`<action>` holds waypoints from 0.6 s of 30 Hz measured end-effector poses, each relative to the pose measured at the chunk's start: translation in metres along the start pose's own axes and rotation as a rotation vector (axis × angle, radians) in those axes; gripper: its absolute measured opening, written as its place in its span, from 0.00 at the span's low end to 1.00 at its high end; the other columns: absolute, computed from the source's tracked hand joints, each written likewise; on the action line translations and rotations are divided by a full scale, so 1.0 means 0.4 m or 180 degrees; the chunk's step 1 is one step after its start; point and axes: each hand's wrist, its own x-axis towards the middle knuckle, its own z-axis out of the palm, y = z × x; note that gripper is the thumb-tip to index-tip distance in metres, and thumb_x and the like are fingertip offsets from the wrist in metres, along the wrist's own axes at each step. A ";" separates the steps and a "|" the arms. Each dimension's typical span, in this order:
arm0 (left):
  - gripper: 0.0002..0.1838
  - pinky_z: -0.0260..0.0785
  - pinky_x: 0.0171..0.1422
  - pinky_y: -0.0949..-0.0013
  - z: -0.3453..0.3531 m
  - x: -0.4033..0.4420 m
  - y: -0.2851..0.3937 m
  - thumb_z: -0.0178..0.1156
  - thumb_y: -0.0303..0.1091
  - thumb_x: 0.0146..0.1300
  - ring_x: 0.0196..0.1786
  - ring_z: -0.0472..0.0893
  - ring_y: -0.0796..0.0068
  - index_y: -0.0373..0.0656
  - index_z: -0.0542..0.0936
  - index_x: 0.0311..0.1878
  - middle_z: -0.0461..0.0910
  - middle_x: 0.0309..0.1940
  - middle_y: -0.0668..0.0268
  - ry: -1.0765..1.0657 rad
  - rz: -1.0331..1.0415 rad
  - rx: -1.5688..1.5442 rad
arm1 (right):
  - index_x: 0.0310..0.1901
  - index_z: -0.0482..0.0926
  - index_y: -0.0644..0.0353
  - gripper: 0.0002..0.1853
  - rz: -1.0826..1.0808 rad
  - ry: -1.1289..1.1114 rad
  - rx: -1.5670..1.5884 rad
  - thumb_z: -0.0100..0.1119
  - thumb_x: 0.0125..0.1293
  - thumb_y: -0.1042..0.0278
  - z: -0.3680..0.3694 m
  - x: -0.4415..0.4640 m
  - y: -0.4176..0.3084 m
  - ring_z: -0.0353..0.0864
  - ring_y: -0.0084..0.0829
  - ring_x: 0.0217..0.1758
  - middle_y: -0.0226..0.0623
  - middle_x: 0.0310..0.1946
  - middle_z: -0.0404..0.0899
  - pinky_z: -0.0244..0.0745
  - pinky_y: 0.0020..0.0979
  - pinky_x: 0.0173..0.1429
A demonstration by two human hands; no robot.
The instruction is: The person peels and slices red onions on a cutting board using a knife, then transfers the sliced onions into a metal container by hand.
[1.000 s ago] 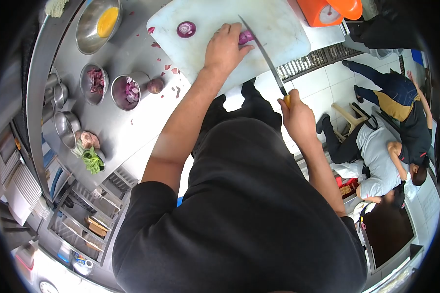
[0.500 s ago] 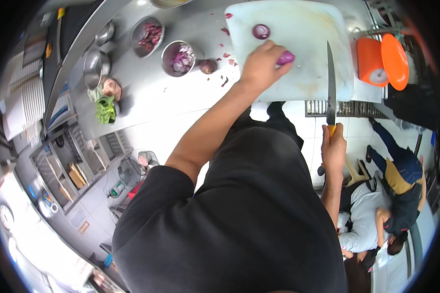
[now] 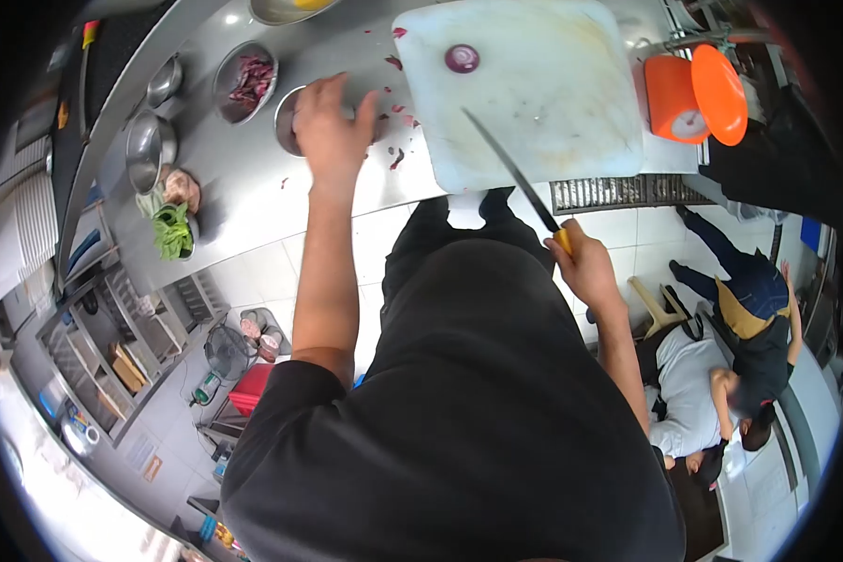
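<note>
My left hand [image 3: 331, 131] is over a small steel bowl [image 3: 285, 122], its thumb apart from the fingers, covering most of the bowl and whatever is in it. No onion shows in that hand. In my right hand [image 3: 585, 262] is a kitchen knife [image 3: 517, 173] by its yellow handle; the blade slants up and left across the near edge of the white cutting board [image 3: 553, 122]. A cut red onion piece [image 3: 462, 58] lies on the board, ringed face up. Beside the covered bowl stands another steel bowl [image 3: 225, 94] holding red onion peelings [image 3: 252, 80].
An orange kitchen scale [image 3: 674, 98] stands right of the board. Onion skin scraps [image 3: 396, 157] lie on the steel counter [image 3: 244, 197]. Leafy greens [image 3: 171, 231] and more steel bowls [image 3: 152, 150] are at the left. Other people [image 3: 759, 290] are at the lower right.
My left hand has moved left from the board to the bowl; the purple onion piece it held is out of sight. The knife has tilted leftward in my right hand. The view has shifted slightly.
</note>
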 end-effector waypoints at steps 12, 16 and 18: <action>0.34 0.79 0.68 0.54 0.278 0.089 0.212 0.80 0.44 0.60 0.62 0.84 0.51 0.42 0.82 0.67 0.84 0.60 0.55 -0.1305 0.0134 -0.0629 | 0.43 0.72 0.61 0.17 0.1003 0.1280 0.0434 0.61 0.84 0.55 -0.027 0.000 0.149 0.76 0.22 0.17 0.31 0.19 0.75 0.72 0.31 0.21; 0.33 0.80 0.67 0.54 0.269 0.030 0.242 0.80 0.41 0.60 0.61 0.85 0.54 0.41 0.82 0.67 0.84 0.59 0.57 -0.1544 0.0599 -0.1048 | 0.46 0.75 0.65 0.17 0.0464 0.0978 0.0261 0.66 0.80 0.58 -0.048 0.012 0.006 0.85 0.65 0.34 0.61 0.29 0.84 0.77 0.53 0.35; 0.35 0.80 0.66 0.56 0.258 0.005 0.263 0.81 0.39 0.59 0.61 0.86 0.56 0.42 0.80 0.69 0.83 0.61 0.58 -0.1643 0.0362 -0.1133 | 0.45 0.74 0.64 0.17 0.0325 0.0839 0.0237 0.67 0.79 0.58 -0.038 0.024 -0.038 0.85 0.67 0.36 0.61 0.28 0.83 0.77 0.56 0.36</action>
